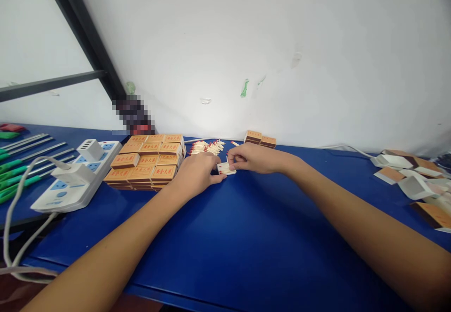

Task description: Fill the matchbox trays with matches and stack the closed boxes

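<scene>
Head view: hands (198, 170) curled inward at, seemingly, a white matchbox tray (231, 173).

A glossy dark-blue tabletop (246, 241) runs along a wall. On its left lie green-handled tools (14, 175) with metal shafts, a white power strip (90, 183) and a block of stacked orange matchboxes (144, 161). Toward the back are a pile of loose red-tipped matches (202, 148) and a small matchbox group (259, 139); at far right, white trays (416, 187) and orange-brown sleeves (434, 215) lie scattered.
</scene>
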`<state>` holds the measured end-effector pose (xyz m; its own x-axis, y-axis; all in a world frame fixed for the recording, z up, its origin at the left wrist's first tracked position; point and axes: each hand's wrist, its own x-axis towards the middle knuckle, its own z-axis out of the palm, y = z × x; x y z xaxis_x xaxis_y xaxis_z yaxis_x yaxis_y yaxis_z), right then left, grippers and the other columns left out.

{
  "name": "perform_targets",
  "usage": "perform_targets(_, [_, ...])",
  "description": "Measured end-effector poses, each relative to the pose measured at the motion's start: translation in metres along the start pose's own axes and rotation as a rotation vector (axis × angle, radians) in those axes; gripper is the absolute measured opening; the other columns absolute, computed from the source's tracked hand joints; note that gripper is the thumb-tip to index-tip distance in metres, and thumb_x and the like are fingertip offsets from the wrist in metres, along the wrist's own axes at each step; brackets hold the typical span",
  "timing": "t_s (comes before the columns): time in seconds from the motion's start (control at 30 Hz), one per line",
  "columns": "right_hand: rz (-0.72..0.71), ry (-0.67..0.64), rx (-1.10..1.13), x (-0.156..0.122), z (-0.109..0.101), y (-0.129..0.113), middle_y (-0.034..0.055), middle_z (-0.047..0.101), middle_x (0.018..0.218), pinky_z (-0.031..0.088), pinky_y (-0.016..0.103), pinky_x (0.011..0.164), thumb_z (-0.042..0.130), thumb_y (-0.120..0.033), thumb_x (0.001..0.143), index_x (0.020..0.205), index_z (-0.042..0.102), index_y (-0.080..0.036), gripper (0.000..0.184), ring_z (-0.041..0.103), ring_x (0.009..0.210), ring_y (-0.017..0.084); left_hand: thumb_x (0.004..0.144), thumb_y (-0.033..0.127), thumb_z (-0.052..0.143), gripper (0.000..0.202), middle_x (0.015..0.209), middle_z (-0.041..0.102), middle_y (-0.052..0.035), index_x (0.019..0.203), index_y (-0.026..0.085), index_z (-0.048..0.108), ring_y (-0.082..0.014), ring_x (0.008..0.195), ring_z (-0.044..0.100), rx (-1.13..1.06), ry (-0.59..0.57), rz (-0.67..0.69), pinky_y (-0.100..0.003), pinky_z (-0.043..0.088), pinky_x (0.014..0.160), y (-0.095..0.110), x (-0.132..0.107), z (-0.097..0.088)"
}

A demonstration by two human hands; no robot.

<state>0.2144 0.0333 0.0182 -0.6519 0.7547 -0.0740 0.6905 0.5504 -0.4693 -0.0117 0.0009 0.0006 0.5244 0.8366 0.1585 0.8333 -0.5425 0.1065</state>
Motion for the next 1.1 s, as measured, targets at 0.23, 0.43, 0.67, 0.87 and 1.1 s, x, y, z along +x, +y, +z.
perform_targets(0.23, [0.077, 0.264, -0.021, 0.007, 0.007, 0.001, -0.0037, 0.055, 0.065, 0.031, 0.027, 0.057, 0.065, -0.031, 0.092, 0.085, 0.070, -0.021, 0.013, 0.046, 0.058, 0.012, 0.090, 0.044, 0.074, 0.025, 0.100, 0.077, -0.0047, 0.103, 0.022, 0.074, -0.0253, 0.090, 0.071, -0.026, 0.011, 0.016, -0.031, 0.043, 0.066, 0.002, -0.001, 0.000])
perform_targets(0.43, [0.336, 0.432, -0.053, 0.020, 0.028, 0.001, 0.0038, 0.070, 0.071, 0.035, 0.029, 0.060, 0.072, -0.044, 0.087, 0.070, 0.068, -0.019, 0.030, 0.060, 0.067, 0.017, 0.089, 0.040, 0.077, 0.024, 0.101, 0.077, -0.0035, 0.104, 0.022, 0.075, -0.0218, 0.089, 0.070, -0.140, -0.015, 0.168, -0.030, 0.046, 0.072, 0.011, -0.002, -0.004])
perform_targets(0.67, [0.318, 0.379, -0.048, 0.019, 0.024, 0.010, 0.0031, 0.069, 0.069, 0.037, 0.027, 0.060, 0.068, -0.032, 0.090, 0.071, 0.067, -0.018, 0.023, 0.059, 0.064, 0.015, 0.089, 0.041, 0.077, 0.023, 0.095, 0.076, -0.0029, 0.100, 0.020, 0.076, -0.0214, 0.086, 0.069, -0.119, -0.074, 0.201, -0.030, 0.043, 0.068, 0.012, -0.002, -0.004])
perform_targets(0.87, [0.004, 0.268, -0.046, 0.013, 0.011, 0.024, 0.0018, 0.068, 0.083, 0.042, 0.026, 0.068, 0.061, -0.019, 0.090, 0.103, 0.074, -0.019, 0.018, 0.058, 0.073, 0.015, 0.089, 0.041, 0.077, 0.021, 0.094, 0.076, -0.0027, 0.098, 0.021, 0.076, -0.0207, 0.084, 0.069, -0.132, -0.065, 0.201, -0.030, 0.042, 0.066, 0.011, -0.003, -0.004])
perform_targets(1.1, [0.110, 0.220, -0.093, 0.015, 0.020, 0.019, 0.0028, 0.071, 0.073, 0.036, 0.028, 0.059, 0.066, -0.032, 0.092, 0.077, 0.067, -0.019, 0.020, 0.059, 0.065, 0.016, 0.089, 0.040, 0.077, 0.020, 0.095, 0.076, -0.0029, 0.096, 0.021, 0.076, -0.0206, 0.084, 0.068, -0.124, -0.079, 0.191, -0.030, 0.042, 0.066, 0.013, -0.002, -0.005])
